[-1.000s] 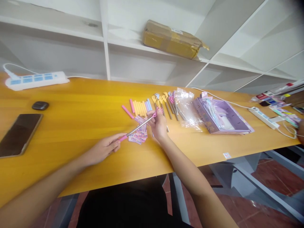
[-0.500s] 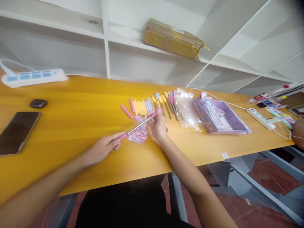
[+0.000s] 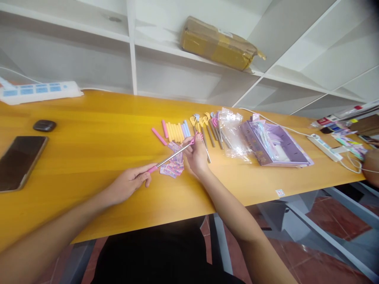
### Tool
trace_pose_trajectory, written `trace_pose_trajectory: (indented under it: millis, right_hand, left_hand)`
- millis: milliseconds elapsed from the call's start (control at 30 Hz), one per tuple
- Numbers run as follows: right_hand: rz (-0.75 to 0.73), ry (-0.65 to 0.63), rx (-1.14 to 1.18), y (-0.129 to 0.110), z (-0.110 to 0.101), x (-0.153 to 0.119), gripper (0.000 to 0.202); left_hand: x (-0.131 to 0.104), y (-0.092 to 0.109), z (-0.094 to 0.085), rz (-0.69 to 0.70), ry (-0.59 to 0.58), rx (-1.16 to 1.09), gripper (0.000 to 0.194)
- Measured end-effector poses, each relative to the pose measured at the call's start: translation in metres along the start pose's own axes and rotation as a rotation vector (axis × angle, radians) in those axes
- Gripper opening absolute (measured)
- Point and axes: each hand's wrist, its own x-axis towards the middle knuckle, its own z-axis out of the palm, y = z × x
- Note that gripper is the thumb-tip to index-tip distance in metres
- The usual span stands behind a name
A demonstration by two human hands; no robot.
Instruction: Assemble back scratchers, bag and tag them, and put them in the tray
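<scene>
A pink back scratcher [image 3: 173, 156] with a metal rod slants up to the right between my hands. My left hand [image 3: 130, 182] is closed round its pink handle. The fingers of my right hand [image 3: 196, 154] grip the pink claw end, which they partly cover. Beneath the rod lie small pink and purple printed cards [image 3: 174, 167]. Behind them are pink, yellow and blue handle tubes [image 3: 177, 132] in a row, with one pink tube [image 3: 159, 136] apart at the left. Past my right hand lie several metal rods with yellow, blue and pink claw heads [image 3: 204, 122].
Clear plastic bags [image 3: 233, 136] lie beside a purple box [image 3: 266, 159] holding plastic packaging. A phone [image 3: 22, 163], a small black case [image 3: 44, 126] and a power strip [image 3: 41, 92] are at the left. Another power strip [image 3: 325, 148] sits at the right. A taped parcel [image 3: 219, 43] rests on the shelf.
The camera view has shifted slightly. Both hands keep the same hold on the back scratcher, with almost no visible movement.
</scene>
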Motion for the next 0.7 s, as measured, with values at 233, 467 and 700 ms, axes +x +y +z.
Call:
trace_pose_trajectory:
  millis: [233,467,700]
  right_hand:
    - [0.036,0.027,-0.040,-0.004,0.007,-0.005,0.064]
    - [0.054,-0.009,-0.050,0.000,0.008,-0.006,0.065]
    - [0.060,-0.039,-0.041,0.011,0.006,-0.007,0.063]
  left_hand:
    - [0.001,-0.003,-0.001,0.003,0.000,0.011,0.065]
    - [0.001,-0.002,-0.001,-0.004,0.008,0.016,0.065]
    - [0.001,-0.002,0.000,-0.001,0.008,0.016,0.067]
